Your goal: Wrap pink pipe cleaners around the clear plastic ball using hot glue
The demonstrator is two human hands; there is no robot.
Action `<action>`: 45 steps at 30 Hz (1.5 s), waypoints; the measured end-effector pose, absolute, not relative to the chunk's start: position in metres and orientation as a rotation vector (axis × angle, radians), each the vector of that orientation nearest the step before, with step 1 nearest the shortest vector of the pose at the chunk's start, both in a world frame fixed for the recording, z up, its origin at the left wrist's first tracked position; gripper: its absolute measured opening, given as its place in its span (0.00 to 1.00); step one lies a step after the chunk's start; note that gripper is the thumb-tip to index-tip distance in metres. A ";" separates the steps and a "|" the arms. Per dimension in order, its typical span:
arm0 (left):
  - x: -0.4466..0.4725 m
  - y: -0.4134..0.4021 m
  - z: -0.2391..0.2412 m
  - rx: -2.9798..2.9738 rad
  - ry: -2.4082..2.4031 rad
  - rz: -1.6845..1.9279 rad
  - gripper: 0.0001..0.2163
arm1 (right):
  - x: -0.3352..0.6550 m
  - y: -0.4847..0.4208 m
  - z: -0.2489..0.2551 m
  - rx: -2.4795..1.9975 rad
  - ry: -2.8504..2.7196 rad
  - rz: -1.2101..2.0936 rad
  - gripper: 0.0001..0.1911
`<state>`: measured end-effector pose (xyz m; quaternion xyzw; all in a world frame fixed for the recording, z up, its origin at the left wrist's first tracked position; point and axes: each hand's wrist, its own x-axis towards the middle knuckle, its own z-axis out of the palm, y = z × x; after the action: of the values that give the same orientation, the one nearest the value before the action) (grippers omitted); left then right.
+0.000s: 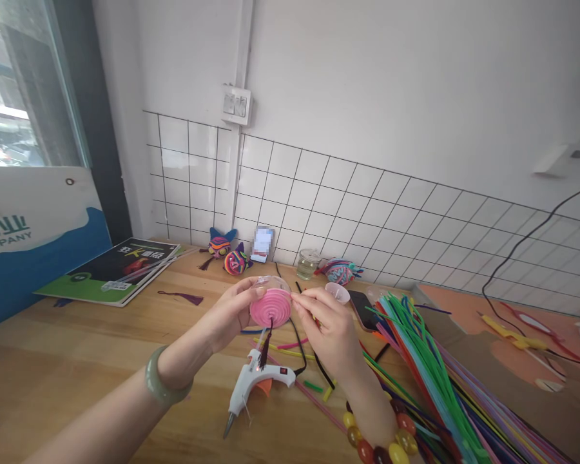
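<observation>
Between the thumb and fingers of my left hand [232,310] is a round piece of pink pipe cleaner [271,309], coiled in a tight spiral. Behind its upper edge shows something clear and rounded. A dark tassel [265,351] hangs from the middle of the coil. The fingers of my right hand [326,325] pinch at the coil's right edge, where the strand's end seems to be; the fingertips partly hide it. Just below the hands, a white hot glue gun [257,380] rests on the wooden table, its nozzle towards me and its switch lit.
Many coloured pipe cleaners [425,367] lie at the right, near a dark phone [363,310]. Along the wall stand striped fish figures [236,260], a propped phone [262,245] and a glass jar [309,264]. A magazine [120,270] and loose tassel [183,297] lie left. A yellow tool [512,335] lies far right.
</observation>
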<state>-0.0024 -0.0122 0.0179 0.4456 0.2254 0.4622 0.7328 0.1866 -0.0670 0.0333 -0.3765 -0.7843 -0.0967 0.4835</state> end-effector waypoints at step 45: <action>0.001 -0.016 0.020 0.922 0.502 1.083 0.16 | 0.182 -0.065 0.030 -0.904 -1.865 -0.277 0.11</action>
<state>0.0011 -0.0158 0.0204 0.4187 0.2277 0.4915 0.7289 0.1823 -0.0645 0.0299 -0.3741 -0.7718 -0.1147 0.5013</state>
